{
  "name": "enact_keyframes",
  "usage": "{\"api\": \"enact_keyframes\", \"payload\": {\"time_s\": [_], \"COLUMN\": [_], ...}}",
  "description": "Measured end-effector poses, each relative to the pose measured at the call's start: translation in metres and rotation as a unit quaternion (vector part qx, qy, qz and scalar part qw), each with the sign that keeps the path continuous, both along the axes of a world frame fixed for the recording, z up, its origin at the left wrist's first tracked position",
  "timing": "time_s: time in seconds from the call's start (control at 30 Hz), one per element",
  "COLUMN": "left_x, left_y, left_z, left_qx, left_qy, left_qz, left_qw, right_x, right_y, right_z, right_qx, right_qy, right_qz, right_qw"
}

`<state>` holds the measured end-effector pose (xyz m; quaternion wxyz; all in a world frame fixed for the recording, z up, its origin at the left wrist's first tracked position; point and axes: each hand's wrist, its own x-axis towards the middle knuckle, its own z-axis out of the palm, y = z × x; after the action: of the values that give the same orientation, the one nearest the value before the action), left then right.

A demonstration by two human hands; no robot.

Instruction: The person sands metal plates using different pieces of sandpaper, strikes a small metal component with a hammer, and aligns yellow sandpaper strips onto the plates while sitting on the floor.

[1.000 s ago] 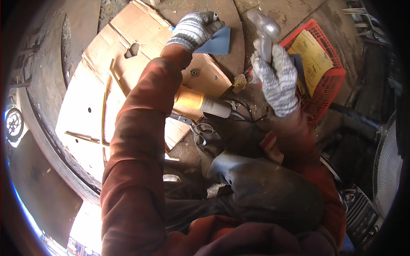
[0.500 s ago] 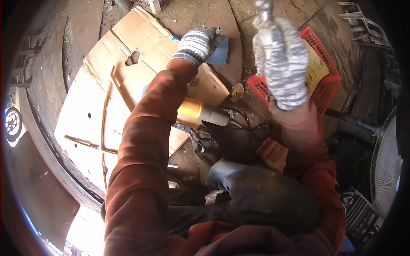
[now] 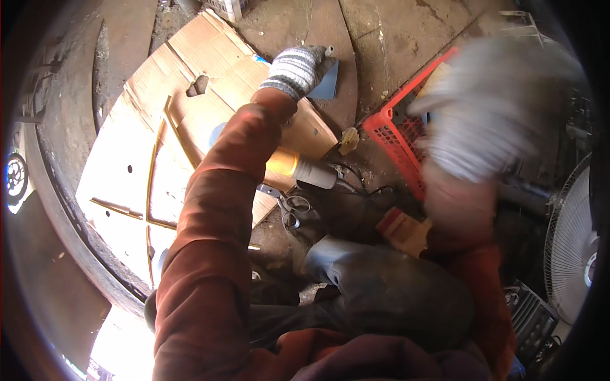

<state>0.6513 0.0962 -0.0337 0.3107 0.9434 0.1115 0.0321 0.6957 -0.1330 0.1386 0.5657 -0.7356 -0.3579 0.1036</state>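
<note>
The blue sheet (image 3: 325, 84) lies on the dirt floor (image 3: 394, 38) at the far edge of flattened cardboard (image 3: 210, 82), with the gloved left hand (image 3: 295, 70) resting on its near corner; whether the fingers grip it cannot be told. The right hand (image 3: 492, 108), gloved too, is raised and blurred above a red plastic crate (image 3: 397, 143), its grasp unreadable. A yellow-bodied tool (image 3: 302, 166) and scissors (image 3: 292, 209) lie by the knee. A curved metal rim (image 3: 70, 216) bounds the left; a white fan (image 3: 572, 241) crowds the right.
</note>
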Motion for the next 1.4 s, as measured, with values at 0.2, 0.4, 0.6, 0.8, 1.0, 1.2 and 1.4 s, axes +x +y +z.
{"api": "enact_keyframes", "payload": {"time_s": [0.2, 0.4, 0.6, 0.8, 1.0, 1.2, 1.4], "left_x": [0.004, 0.010, 0.009, 0.008, 0.010, 0.010, 0.010], "left_y": [0.002, -0.003, -0.005, -0.003, -0.005, -0.005, -0.007], "left_z": [-0.011, 0.008, 0.002, 0.003, 0.002, 0.004, -0.004], "left_qx": [-0.002, -0.004, -0.002, 0.007, -0.006, 0.004, 0.015], "left_qy": [-0.048, 0.008, -0.034, -0.026, -0.010, 0.004, -0.026], "left_qz": [-0.013, -0.008, -0.008, -0.010, -0.019, -0.016, -0.021], "left_qw": [0.999, 1.000, 0.999, 1.000, 1.000, 1.000, 0.999], "right_x": [0.000, 0.001, -0.014, -0.022, -0.019, -0.026, -0.007], "right_y": [0.009, -0.008, 0.019, 0.039, 0.039, 0.019, -0.010], "right_z": [-0.027, 0.053, -0.003, -0.055, -0.066, 0.012, -0.017], "right_qx": [-0.016, -0.002, -0.069, -0.142, -0.128, 0.025, 0.130], "right_qy": [0.318, -0.161, -0.233, 0.022, 0.217, 0.021, 0.142], "right_qz": [0.006, -0.041, -0.094, -0.130, -0.091, -0.037, 0.039], "right_qw": [0.948, 0.986, 0.966, 0.981, 0.963, 0.999, 0.981]}}
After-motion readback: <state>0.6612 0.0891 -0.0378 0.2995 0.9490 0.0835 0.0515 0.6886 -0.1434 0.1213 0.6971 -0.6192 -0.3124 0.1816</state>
